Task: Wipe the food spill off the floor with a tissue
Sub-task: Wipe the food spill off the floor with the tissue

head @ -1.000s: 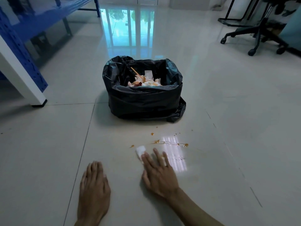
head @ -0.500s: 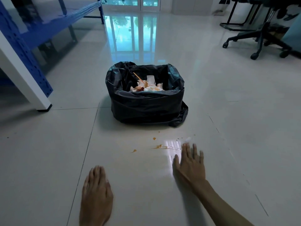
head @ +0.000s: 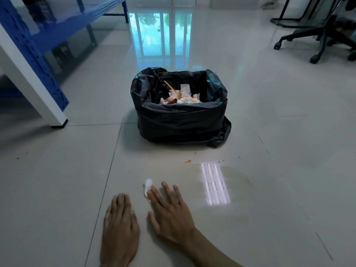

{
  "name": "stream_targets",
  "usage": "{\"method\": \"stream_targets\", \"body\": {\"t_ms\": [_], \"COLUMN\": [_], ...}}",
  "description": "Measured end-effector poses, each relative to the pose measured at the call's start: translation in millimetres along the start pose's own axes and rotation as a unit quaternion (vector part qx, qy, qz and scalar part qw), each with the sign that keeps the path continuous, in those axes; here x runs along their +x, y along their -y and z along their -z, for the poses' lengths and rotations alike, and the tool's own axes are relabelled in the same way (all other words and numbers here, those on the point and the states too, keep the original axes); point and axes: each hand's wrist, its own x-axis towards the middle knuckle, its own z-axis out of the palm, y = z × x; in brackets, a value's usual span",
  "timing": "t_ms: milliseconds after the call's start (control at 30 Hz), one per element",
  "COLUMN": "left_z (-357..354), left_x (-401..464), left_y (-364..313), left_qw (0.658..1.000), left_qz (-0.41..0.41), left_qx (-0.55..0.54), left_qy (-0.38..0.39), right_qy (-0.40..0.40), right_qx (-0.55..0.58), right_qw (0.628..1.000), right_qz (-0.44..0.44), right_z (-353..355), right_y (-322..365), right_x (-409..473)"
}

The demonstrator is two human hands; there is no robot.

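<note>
My right hand (head: 170, 211) lies flat on the pale tiled floor, pressing a small white tissue (head: 148, 186) that sticks out past the fingertips on the left. My left hand (head: 120, 226) rests flat on the floor just beside it, fingers together, holding nothing. An orange food drop (head: 188, 161) sits on the floor ahead, in front of the bin. To the right of it a faint smeared wet streak (head: 240, 176) spreads over the tile, with a few tiny droplets (head: 220, 161) near its top.
A bin lined with a black bag (head: 181, 122) stands ahead, holding stained tissues and a stick. A blue and white shelf frame (head: 36, 74) stands at the left. Office chair bases (head: 316, 41) are at the far right.
My right hand swept right across the orange streak, then came back left beside my left hand. The streak is now a faint smear. The view has shifted closer.
</note>
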Motion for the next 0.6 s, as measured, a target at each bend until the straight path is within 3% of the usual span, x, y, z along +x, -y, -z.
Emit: {"method": "stream_targets", "body": {"t_ms": [167, 400, 600], "left_z": [1, -2, -5], "left_x": [-2, -6, -4], "left_y": [0, -12, -15], "left_qw": [1.000, 0.995, 0.995], "left_qz": [0.009, 0.034, 0.026], "left_qx": [-0.011, -0.024, -0.028], "left_qy": [-0.015, -0.087, -0.094], "right_qy": [-0.001, 0.030, 0.042], "right_qx": [-0.046, -0.084, -0.042], "right_qw": [0.990, 0.935, 0.929], "right_qz": [-0.137, -0.344, -0.365], "right_z": [33, 60, 56], "right_y": [-80, -155, -185], "right_x": [-55, -92, -36]}}
